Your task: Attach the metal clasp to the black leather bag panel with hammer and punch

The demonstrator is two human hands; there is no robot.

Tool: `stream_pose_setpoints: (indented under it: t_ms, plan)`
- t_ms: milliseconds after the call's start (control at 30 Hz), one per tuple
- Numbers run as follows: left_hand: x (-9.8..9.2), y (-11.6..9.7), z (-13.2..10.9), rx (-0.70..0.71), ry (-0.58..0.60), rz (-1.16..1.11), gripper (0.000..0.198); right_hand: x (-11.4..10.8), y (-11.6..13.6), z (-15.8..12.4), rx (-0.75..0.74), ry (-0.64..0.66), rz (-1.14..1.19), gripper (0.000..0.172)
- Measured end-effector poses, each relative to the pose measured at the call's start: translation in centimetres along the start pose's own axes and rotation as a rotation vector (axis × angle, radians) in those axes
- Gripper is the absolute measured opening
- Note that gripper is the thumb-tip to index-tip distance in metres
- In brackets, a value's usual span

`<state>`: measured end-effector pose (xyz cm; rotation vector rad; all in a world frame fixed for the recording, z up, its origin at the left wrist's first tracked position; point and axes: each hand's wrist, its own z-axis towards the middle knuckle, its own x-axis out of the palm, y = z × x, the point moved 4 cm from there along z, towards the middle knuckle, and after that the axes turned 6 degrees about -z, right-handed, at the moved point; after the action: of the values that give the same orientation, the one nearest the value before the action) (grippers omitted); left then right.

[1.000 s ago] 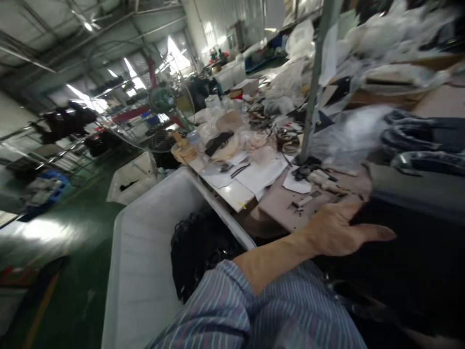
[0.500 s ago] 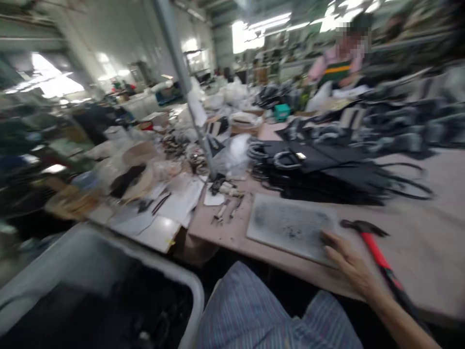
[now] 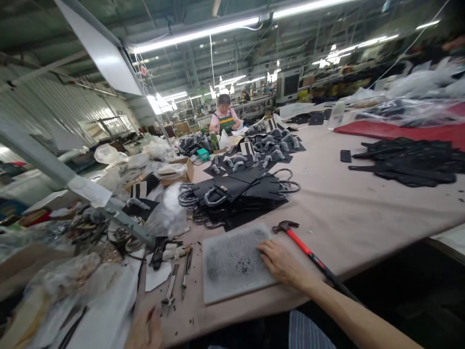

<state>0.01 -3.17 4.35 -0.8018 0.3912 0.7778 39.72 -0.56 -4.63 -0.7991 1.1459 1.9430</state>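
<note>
My right hand [image 3: 279, 261] lies over the right edge of a grey, worn board [image 3: 228, 276], fingers stretched out and holding nothing. Dark crumbs are scattered on the board's middle. Just beyond that hand is a claw hammer [image 3: 303, 246] with a red and black handle, partly behind my forearm. At the lower left, my left hand [image 3: 145, 330] is blurred by the table's front corner; I cannot make out whether its fingers hold anything. Slim metal punch-like tools [image 3: 170, 288] lie between it and the board.
Black bag pieces with wrapped handles [image 3: 236, 194] are stacked behind the board. More black pieces [image 3: 410, 162] lie at the right, near a red sheet [image 3: 385, 130]. A slanting metal post [image 3: 119, 215] and plastic bags stand left. A person [image 3: 224, 118] sits across the table.
My view has swung right and up, so the grey bin at the left is gone from sight. My left hand has come into view at the bottom. The right hand stays at the board.
</note>
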Motion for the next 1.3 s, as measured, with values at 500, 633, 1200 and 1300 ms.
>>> stream_pose_setpoints:
  t_ms: [500,633,1200,1300]
  plan:
    - [29.3,-8.4,21.5,0.144,0.682,0.517,0.026,1.5,-1.2,-0.4,0.072,-0.14,0.033,0.026]
    - [30.3,-9.1,21.3,0.162,0.78,0.51,0.02,1.6,-1.3,-0.4,0.089,-0.174,0.025,0.028]
    - [20.8,-14.6,3.1,-0.368,0.929,0.248,0.019,1.3,-1.5,-0.9,0.1,-0.152,0.017,0.062]
    - [20.3,-15.2,-0.6,-0.478,0.957,0.081,0.017,1.0,-0.9,-0.8,0.026,-0.057,-0.053,0.066]
